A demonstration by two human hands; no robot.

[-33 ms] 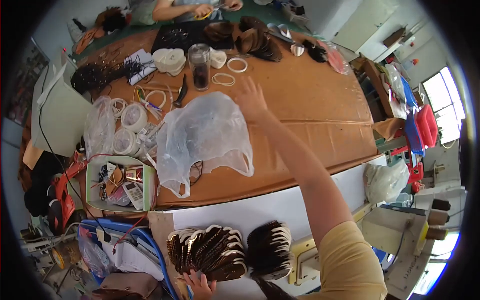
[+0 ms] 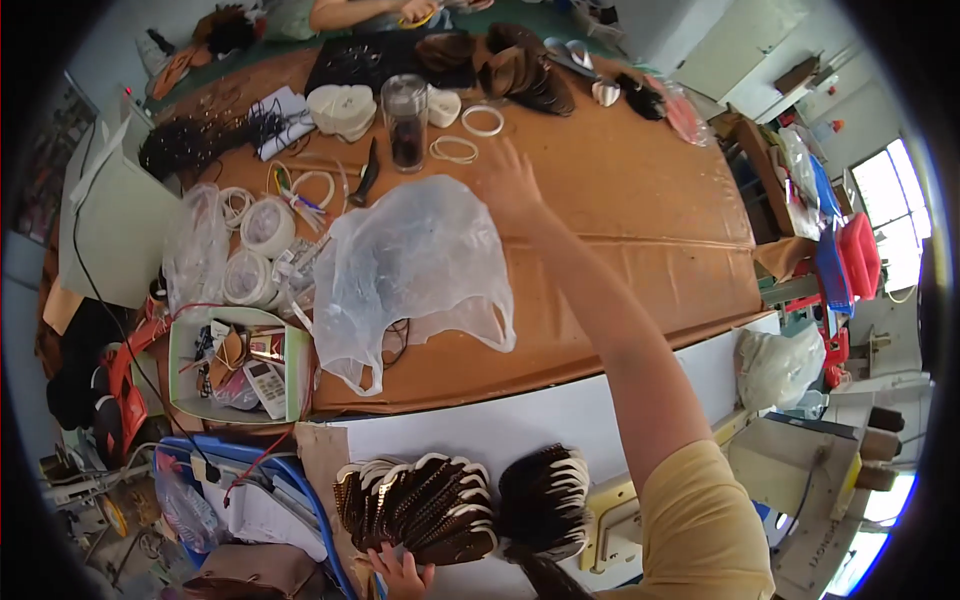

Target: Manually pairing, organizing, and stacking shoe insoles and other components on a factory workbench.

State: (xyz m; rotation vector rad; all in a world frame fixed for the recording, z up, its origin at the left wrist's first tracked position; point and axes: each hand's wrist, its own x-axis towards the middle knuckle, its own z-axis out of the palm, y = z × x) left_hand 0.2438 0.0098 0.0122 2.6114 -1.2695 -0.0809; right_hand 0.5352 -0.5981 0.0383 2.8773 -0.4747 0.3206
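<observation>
My right hand (image 2: 512,190) is stretched far over the brown table, fingers apart and holding nothing. It is beside the top right of a crumpled translucent plastic bag (image 2: 420,250), near two pale rings (image 2: 454,150). My left hand (image 2: 400,572) is low in the view, fingers spread, at the near edge of a fanned stack of glossy brown pieces (image 2: 415,505) with pale edges. To that stack's right is a smaller, darker fanned stack (image 2: 545,497). Both stacks lie on the white surface (image 2: 450,432) in front of the brown table.
A clear jar (image 2: 405,125) and a black-handled tool (image 2: 368,178) stand or lie behind the bag. Left are tape rolls (image 2: 268,232) and a green-rimmed box (image 2: 185,385) of small items. Across the table a person's hands hold yellow-handled scissors (image 2: 418,18). A sewing machine (image 2: 800,480) is at right.
The view has shifted slightly. My right hand stays outstretched above the table by the bag, and my left hand stays at the brown stack.
</observation>
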